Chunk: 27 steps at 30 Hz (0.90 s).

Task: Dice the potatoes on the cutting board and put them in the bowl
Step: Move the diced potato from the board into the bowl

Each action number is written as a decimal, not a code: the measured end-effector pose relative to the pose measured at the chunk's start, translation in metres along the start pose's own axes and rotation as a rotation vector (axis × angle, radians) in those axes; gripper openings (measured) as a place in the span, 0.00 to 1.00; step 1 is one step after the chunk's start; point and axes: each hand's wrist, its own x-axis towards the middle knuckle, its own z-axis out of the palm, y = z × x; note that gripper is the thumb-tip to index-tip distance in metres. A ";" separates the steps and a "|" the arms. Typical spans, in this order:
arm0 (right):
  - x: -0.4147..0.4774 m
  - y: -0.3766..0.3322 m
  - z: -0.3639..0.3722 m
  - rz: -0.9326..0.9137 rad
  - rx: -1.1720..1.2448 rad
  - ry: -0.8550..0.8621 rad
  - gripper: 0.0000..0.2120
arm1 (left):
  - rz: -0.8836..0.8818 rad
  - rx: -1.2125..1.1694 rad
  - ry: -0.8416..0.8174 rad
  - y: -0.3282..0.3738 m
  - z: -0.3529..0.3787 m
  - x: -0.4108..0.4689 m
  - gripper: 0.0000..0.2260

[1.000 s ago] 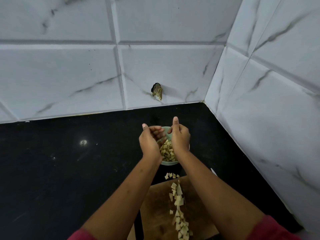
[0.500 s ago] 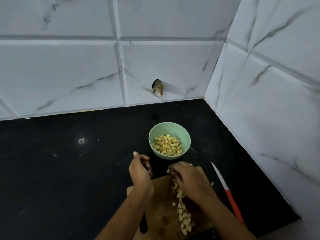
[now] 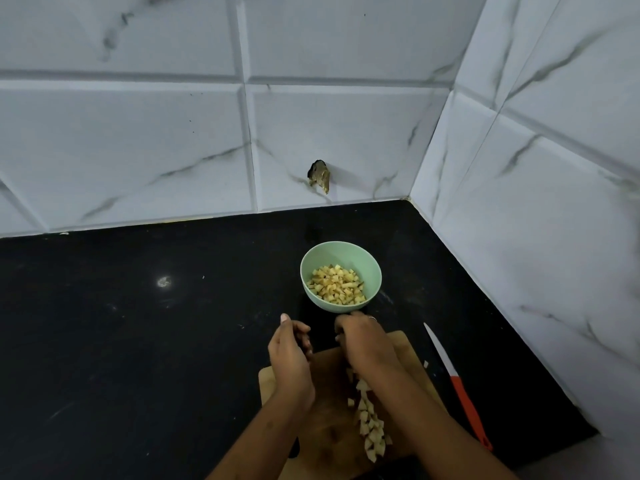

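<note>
- Wall tiles (image 3: 138,150): white with grey veining, meeting in a corner at back right.
- Desk (image 3: 138,341): black and glossy, filling the corner; it carries everything below.
- Cutting board (image 3: 332,420): wooden, at the near edge of the view, partly covered by both forearms.
- Bowl (image 3: 349,258): pale green, upright on the desk just beyond the board's far edge. It holds a heap of diced potato (image 3: 337,285).
- Knife (image 3: 457,386): white blade and orange-red handle, lying flat on the desk just right of the board, tip pointing away. Neither hand touches it.
- Right grip (image 3: 367,344): bare hand, back upward, at the board's far end close to the bowl. The fingers curl down out of sight, so whether they hold dice cannot be told. A ring (image 3: 372,319) shows on one finger.
- Left grip (image 3: 291,358): bare hand on its edge at the board's far left corner, thumb up and fingers curled inward. Whether it holds anything cannot be told.
- Potato pieces (image 3: 372,427): a loose row on the board's right half, running from under the right wrist toward the near edge.
- Small dark-brown object (image 3: 320,175): fixed low on the back wall.
</note>
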 end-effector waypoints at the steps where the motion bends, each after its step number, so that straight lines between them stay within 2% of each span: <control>1: 0.001 0.000 -0.002 0.006 -0.002 -0.013 0.08 | -0.001 0.006 -0.003 -0.001 -0.001 0.000 0.19; 9: 0.006 -0.015 -0.009 0.158 -0.176 -0.140 0.19 | 0.154 0.159 -0.101 -0.017 -0.006 0.000 0.19; 14: 0.010 -0.011 -0.011 0.237 -0.101 -0.170 0.19 | 0.200 0.224 -0.101 -0.024 -0.005 0.002 0.18; 17: 0.011 -0.004 -0.015 0.225 -0.077 -0.181 0.16 | 0.243 0.267 -0.091 -0.027 -0.002 0.001 0.18; 21: 0.004 0.008 -0.022 0.133 -0.010 -0.253 0.05 | 0.261 0.301 -0.088 -0.029 -0.001 0.000 0.18; 24: -0.009 0.019 -0.026 0.082 0.047 -0.222 0.05 | 0.290 0.344 -0.113 -0.029 -0.001 0.001 0.16; 27: -0.024 0.031 -0.028 0.017 0.149 -0.196 0.02 | 0.365 0.601 -0.238 -0.029 -0.002 0.008 0.08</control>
